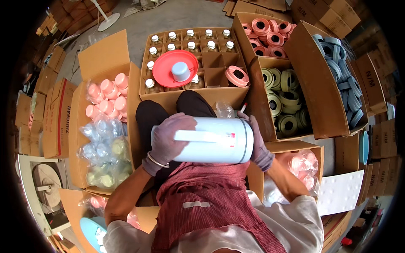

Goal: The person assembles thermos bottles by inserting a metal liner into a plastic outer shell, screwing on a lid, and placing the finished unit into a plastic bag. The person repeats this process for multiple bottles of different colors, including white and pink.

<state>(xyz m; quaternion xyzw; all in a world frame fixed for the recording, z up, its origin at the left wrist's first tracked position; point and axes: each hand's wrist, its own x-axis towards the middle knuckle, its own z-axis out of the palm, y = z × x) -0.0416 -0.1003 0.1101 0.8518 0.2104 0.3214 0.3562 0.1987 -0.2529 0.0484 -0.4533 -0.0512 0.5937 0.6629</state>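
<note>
A light blue thermos jug (211, 147) lies on its side above my lap, its long handle facing up. My left hand (168, 137), in a thin purplish glove, is wrapped round its left end, by the handle. My right hand (258, 141), gloved too, clasps the opposite end, where a dark seam rings the body; its fingertips are partly hidden. A slim stick with a red tip (243, 108) pokes up by my right fingers; what it is I cannot make out. Beyond the jug, a carton (168, 100) holds clear bottles with white caps (190, 45).
On the bottles rests a red dish (162, 69) bearing a blue cup (180, 71); a pink ring (237, 76) sits beside it. Cartons at right hold pink (260, 26), green (290, 99) and blue rings (344, 80). At left, another carton has pink cups (107, 87) and bagged blue parts (101, 137).
</note>
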